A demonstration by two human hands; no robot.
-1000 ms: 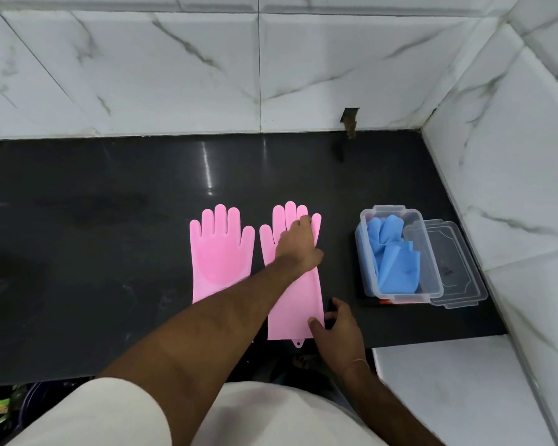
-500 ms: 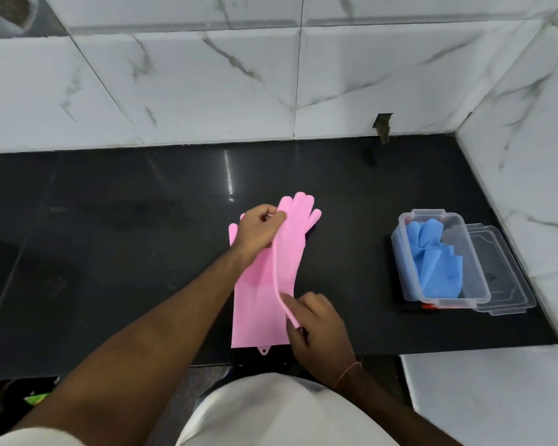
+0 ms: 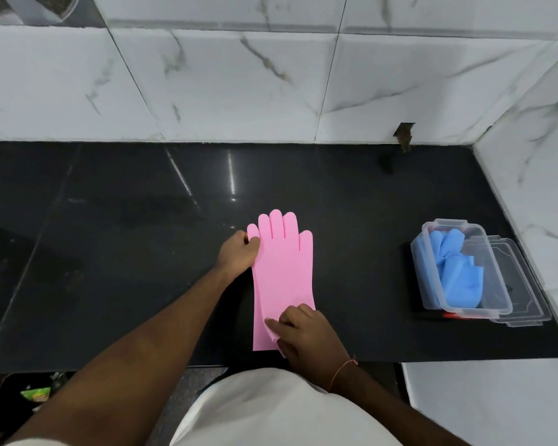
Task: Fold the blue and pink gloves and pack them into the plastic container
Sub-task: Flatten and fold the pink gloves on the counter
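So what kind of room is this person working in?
Probably a home kitchen or wash area: a polished black stone counter set into a corner of white marble-look wall tiles, with pink rubber gloves of the dishwashing sort laid on it.

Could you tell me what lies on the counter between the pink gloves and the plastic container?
Nothing: in the head view, only bare black counter separates the pink gloves from the plastic container.

My left hand (image 3: 239,254) sat mid-frame, fingers curled closed, forearm stretching up from the lower left. My right hand (image 3: 306,336) lay lower centre, knuckles up, index finger extended leftward, wrist bent.
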